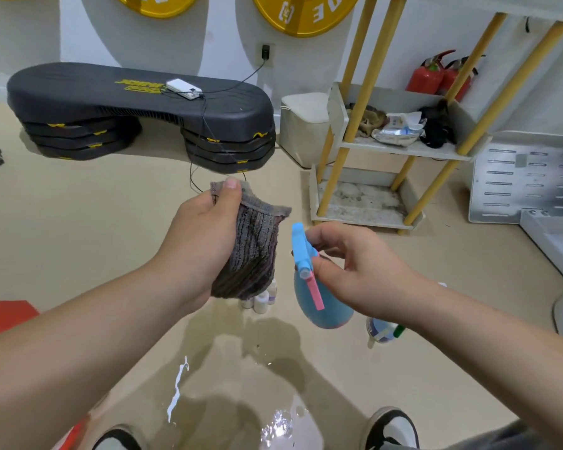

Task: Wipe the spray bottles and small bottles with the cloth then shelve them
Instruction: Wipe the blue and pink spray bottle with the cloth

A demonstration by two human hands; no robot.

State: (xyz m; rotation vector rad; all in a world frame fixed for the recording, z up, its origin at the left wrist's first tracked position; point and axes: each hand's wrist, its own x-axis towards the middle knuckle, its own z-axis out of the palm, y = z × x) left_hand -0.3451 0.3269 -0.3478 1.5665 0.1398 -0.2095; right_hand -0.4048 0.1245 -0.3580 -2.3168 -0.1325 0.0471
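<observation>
My left hand grips a grey striped cloth that hangs down from my thumb and fingers. Just to its right, my right hand holds a blue spray bottle by its neck, with the blue nozzle head and pink trigger facing me. Cloth and bottle are a small gap apart. Several small pale bottles stand on the floor below the cloth, partly hidden by it. Another spray bottle with a green part lies on the floor under my right wrist.
A white shelf rack with yellow posts stands at the right; its middle shelf carries rags and packets. A black step platform with a white power bank sits at the back. The floor shows wet patches by my shoes.
</observation>
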